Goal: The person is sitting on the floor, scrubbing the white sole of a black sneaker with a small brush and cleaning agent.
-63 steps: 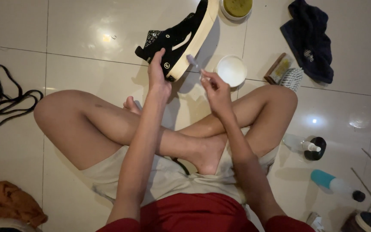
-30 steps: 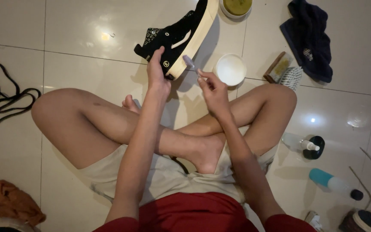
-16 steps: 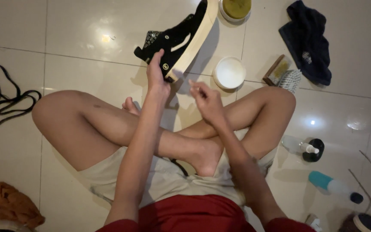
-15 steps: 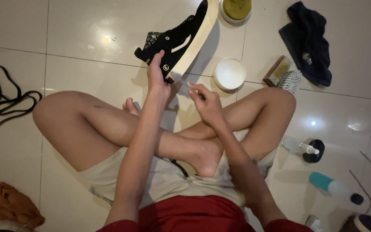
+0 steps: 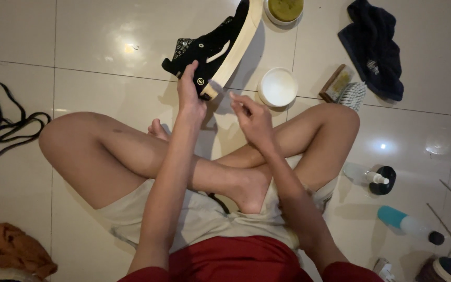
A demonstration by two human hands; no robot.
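On the far left a tangle of black laces [image 5: 1,122] lies on the tiled floor [image 5: 95,36], and an orange cloth [image 5: 11,253] is bunched at the lower left corner. The person sits cross-legged, both arms reaching forward over the shins. The left hand [image 5: 189,96] is closed around the heel of a black shoe [image 5: 210,44], thumb on the black upper, holding it tipped on its side above the floor so its cream sole edge [image 5: 236,47] faces right. Just beside that heel is the right hand [image 5: 251,115], fingers drawn into a tight pinch (whatever slim thing they may hold is too small to make out, so I cannot tell what it grips). Judging from this, the step in hand is close work on the sole edge at the heel. A next move would call for the left hand to keep the shoe steady and turn it, so the pinched fingertips can reach further along the cream strip. Near the right hand sits a white round tub [image 5: 277,87], with a second tub of yellowish paste [image 5: 285,8] at the shoe's toe. Further right lie a wooden scrubbing brush [image 5: 343,86] and a dark blue towel [image 5: 374,44]. A clear spray bottle [image 5: 374,177] and a teal-ended bottle [image 5: 405,224] lie beyond the right knee.
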